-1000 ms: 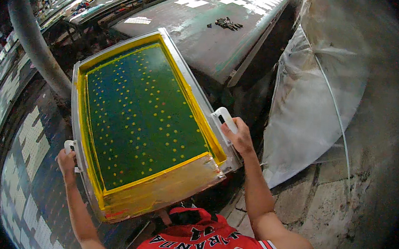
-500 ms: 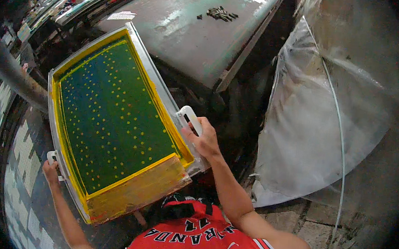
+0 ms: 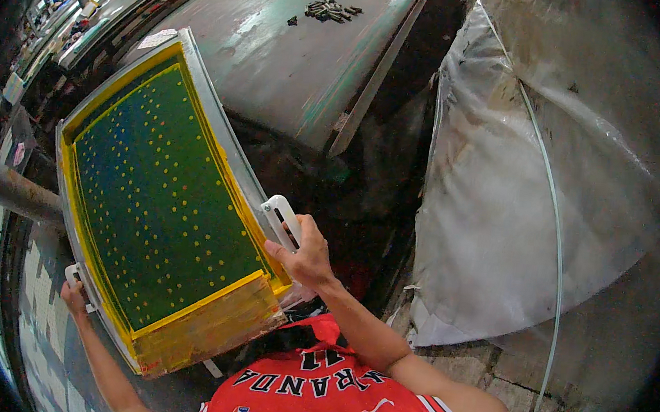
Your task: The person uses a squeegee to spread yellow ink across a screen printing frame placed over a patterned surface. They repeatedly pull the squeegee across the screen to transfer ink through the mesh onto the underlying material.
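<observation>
Left grip (image 3: pixel 73 299) is wrapped round a white handle (image 3: pixel 72 270) on the screen (image 3: pixel 158 199), right grip (image 3: pixel 306 255) is clamped on the other handle (image 3: pixel 286 212) — thumb over the frame (image 3: pixel 225 130). The screen's green with yellow dots, held tilted in front of the red jersey (image 3: pixel 320 409) and a bit left. Past it there's a dark counter (image 3: pixel 280 60) with a pile of little dark bits (image 3: pixel 331 10) — and a big plastic sheet (image 3: pixel 493 220) off to the right

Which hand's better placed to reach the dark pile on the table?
Right hand, I'd judge: it's at the white right handle, nearer the dark pile. Left hand grips the framed screen's opposite handle, farther off. Both are occupied.
</observation>
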Action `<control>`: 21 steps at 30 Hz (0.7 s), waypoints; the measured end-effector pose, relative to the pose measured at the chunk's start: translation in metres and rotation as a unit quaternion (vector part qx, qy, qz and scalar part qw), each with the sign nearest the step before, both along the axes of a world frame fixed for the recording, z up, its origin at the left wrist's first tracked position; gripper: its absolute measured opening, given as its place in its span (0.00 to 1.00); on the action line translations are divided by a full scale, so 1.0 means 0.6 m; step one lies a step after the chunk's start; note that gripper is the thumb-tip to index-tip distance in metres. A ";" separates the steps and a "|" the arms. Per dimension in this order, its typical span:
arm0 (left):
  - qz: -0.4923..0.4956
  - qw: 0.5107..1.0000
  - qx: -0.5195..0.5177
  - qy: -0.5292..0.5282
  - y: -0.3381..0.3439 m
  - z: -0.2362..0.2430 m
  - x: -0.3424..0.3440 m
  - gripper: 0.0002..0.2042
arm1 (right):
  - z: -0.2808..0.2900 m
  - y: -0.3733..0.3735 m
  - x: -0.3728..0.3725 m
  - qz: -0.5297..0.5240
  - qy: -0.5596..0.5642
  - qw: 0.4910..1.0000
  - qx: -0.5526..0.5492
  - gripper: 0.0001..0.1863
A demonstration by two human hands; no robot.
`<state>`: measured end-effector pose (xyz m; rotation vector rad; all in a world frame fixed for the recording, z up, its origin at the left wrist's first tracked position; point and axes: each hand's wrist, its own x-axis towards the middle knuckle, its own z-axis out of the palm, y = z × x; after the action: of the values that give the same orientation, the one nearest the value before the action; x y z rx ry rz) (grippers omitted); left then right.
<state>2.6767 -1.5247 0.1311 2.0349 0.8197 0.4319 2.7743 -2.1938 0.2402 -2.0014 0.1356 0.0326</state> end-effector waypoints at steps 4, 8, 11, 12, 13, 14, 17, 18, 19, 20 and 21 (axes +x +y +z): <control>0.037 0.997 -0.059 -0.017 -0.027 0.023 -0.009 0.04 | 0.028 0.000 0.008 0.007 -0.008 1.000 -0.012 0.30; 0.035 0.999 -0.015 0.002 -0.040 0.054 0.005 0.04 | 0.050 0.005 0.014 0.001 -0.017 1.000 -0.020 0.30; 0.027 0.999 -0.027 0.008 -0.040 0.069 -0.001 0.04 | 0.057 0.011 0.011 -0.001 -0.008 1.000 -0.015 0.30; 0.025 0.999 -0.035 -0.001 -0.040 0.072 -0.007 0.04 | 0.058 0.013 0.011 -0.003 -0.016 1.000 -0.024 0.30; 0.019 1.000 -0.017 -0.010 -0.038 0.073 -0.015 0.05 | 0.057 0.017 0.009 -0.004 -0.016 0.999 -0.031 0.29; 0.007 0.998 -0.051 -0.033 -0.037 0.074 -0.019 0.05 | 0.058 0.020 0.008 -0.010 -0.015 0.999 -0.040 0.29; 0.033 0.998 -0.039 -0.023 -0.035 0.075 -0.025 0.05 | 0.055 0.028 0.005 -0.011 -0.009 1.000 -0.026 0.28; 0.033 0.998 -0.042 -0.015 -0.036 0.076 -0.025 0.05 | 0.055 0.030 0.004 -0.020 -0.010 1.000 -0.018 0.27; 0.044 0.998 -0.032 -0.008 -0.037 0.078 -0.025 0.06 | 0.055 0.031 0.004 -0.021 -0.015 0.999 -0.027 0.27; 0.054 0.999 0.003 0.005 -0.037 0.079 -0.025 0.06 | 0.054 0.033 0.005 -0.021 -0.017 0.999 -0.035 0.27; 0.046 0.999 -0.023 -0.004 -0.038 0.083 -0.029 0.06 | 0.055 0.034 0.003 -0.022 -0.005 0.999 -0.047 0.27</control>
<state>2.6591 -1.5474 0.1809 1.9573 0.9132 0.4669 2.7760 -2.1733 0.2731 -2.0912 0.1776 -0.0129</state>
